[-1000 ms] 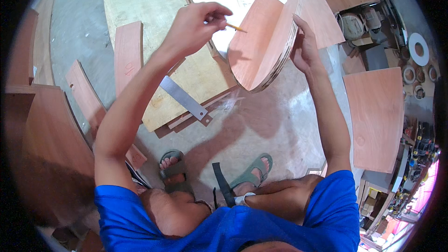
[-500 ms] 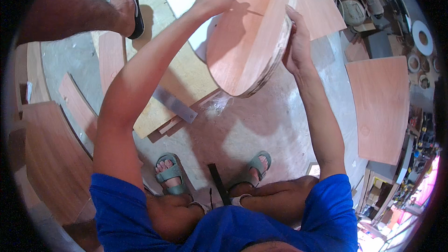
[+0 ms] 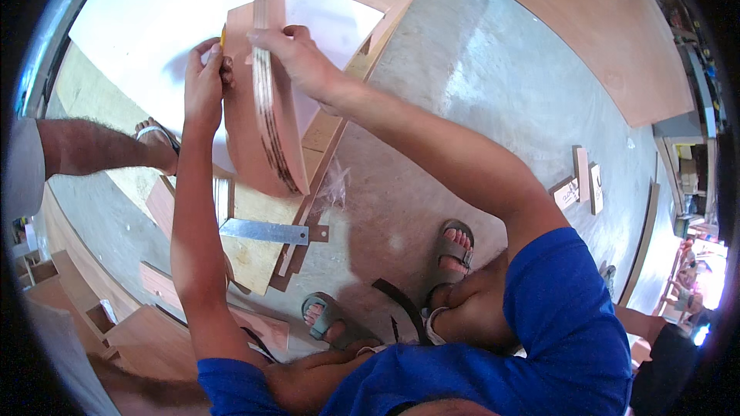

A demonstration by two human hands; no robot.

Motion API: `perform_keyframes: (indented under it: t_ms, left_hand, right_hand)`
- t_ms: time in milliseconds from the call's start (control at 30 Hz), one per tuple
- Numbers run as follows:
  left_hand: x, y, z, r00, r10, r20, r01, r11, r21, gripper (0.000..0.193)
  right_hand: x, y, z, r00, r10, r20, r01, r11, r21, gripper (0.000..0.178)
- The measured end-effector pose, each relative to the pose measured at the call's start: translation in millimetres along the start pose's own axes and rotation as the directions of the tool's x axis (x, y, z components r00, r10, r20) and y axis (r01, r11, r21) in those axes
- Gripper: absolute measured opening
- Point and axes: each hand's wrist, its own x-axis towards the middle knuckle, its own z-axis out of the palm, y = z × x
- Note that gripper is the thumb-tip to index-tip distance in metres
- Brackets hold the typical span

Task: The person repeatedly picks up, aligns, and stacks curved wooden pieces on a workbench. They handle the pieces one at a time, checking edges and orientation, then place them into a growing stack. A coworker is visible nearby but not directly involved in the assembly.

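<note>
My left hand (image 3: pixel 206 85) pinches a yellow pencil (image 3: pixel 223 35) against the face of a reddish curved plywood piece (image 3: pixel 243 115). A second plywood piece (image 3: pixel 264 77) stands on edge along it, its layered rim facing up toward me; whether the two are joined I cannot tell. My right hand (image 3: pixel 297 60) is closed around this upright piece near its far end, thumb over the rim. Both pieces are over a white sheet (image 3: pixel 139 11). Nearer to me, a metal square (image 3: pixel 266 231) lies on a pale board (image 3: pixel 250 266).
Another person's sandalled foot (image 3: pixel 158 142) rests at the left beside the white sheet. A large plywood panel (image 3: pixel 605 31) is at the far right. Small wood offcuts (image 3: pixel 582 177) lie on the concrete floor (image 3: pixel 439 108). More boards (image 3: pixel 150 339) fill the lower left.
The view has swung to the right. The plywood has been turned so its layered rim faces up, and my left hand has lowered with the pencil to its left face.
</note>
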Motion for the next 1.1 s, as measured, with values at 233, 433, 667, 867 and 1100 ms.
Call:
perform_keyframes:
  t_ms: [233,433,667,867,1100]
  left_hand:
    - [-49.3,14.1,-14.5,0.986,0.142,0.090,-0.163,0.940,0.300,0.036]
    - [-145.8,-6.9,-42.3,0.886,0.374,0.274,-0.461,0.779,0.426,0.069]
    - [-210.6,-36.1,-7.2,0.866,0.353,0.353,-0.486,0.431,0.760,0.085]
    - [-210.0,-44.8,21.0,0.874,0.402,0.273,-0.420,0.345,0.839,0.069]
    - [-203.4,-48.8,27.8,0.885,0.418,0.204,-0.345,0.296,0.891,0.060]
  right_hand:
    - [-7.7,-7.1,4.7,1.000,0.012,-0.002,-0.012,1.000,0.002,0.092]
    - [-6.7,-6.1,5.4,0.998,-0.064,-0.010,0.063,0.993,-0.098,0.093]
    - [-5.8,-3.3,6.1,0.992,-0.125,0.034,0.129,0.931,-0.340,0.067]
    - [6.0,9.1,3.6,0.981,-0.190,0.041,0.192,0.916,-0.353,0.073]
    - [-4.7,-0.1,4.3,0.996,-0.080,-0.033,0.072,0.975,-0.209,0.098]
